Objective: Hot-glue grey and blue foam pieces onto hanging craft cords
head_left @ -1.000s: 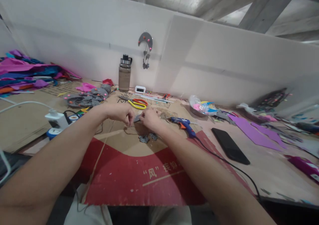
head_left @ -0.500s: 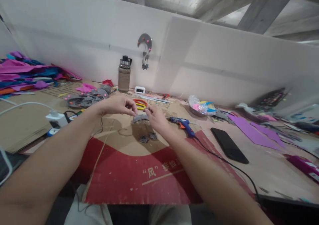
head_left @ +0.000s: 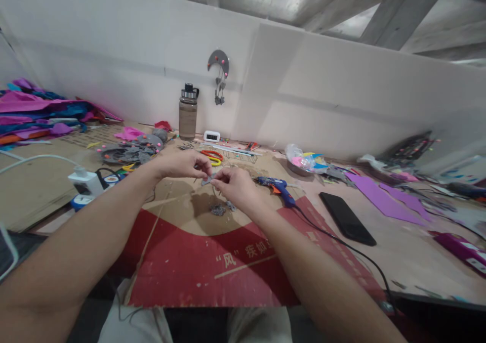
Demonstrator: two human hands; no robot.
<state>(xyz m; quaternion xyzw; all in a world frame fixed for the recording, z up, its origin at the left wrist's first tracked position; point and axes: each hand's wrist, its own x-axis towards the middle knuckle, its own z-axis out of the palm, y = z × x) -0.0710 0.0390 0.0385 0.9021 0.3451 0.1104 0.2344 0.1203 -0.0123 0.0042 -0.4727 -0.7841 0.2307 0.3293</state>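
Between my two hands, over the cardboard [head_left: 212, 282], hangs a grey felt piece [head_left: 206, 180], mostly covered by my fingers. My left hand [head_left: 188, 165] pinches at its left side, thumb and fingertips together. From the right, my right hand [head_left: 236, 185] holds it between thumb and forefinger. Faint strings run down below it to grey felt flowers [head_left: 217, 210], which are close above or on the cardboard; I cannot tell which. Just behind my hands lie scissors [head_left: 212, 157] with red and yellow handles. A blue glue gun [head_left: 279, 188] rests to the right of my right hand.
A water bottle [head_left: 188, 113] and a small white clock [head_left: 211, 136] stand at the back wall, where a grey crescent ornament [head_left: 218, 62] hangs. Grey felt scraps [head_left: 131, 152] and a white plug [head_left: 84, 182] are left. A phone [head_left: 347, 219] and purple felt [head_left: 379, 199] lie right.
My hands have come closer together, and my right hand has turned lower over the grey felt piece, hiding more of it. The hanging flowers have shifted slightly left and up.
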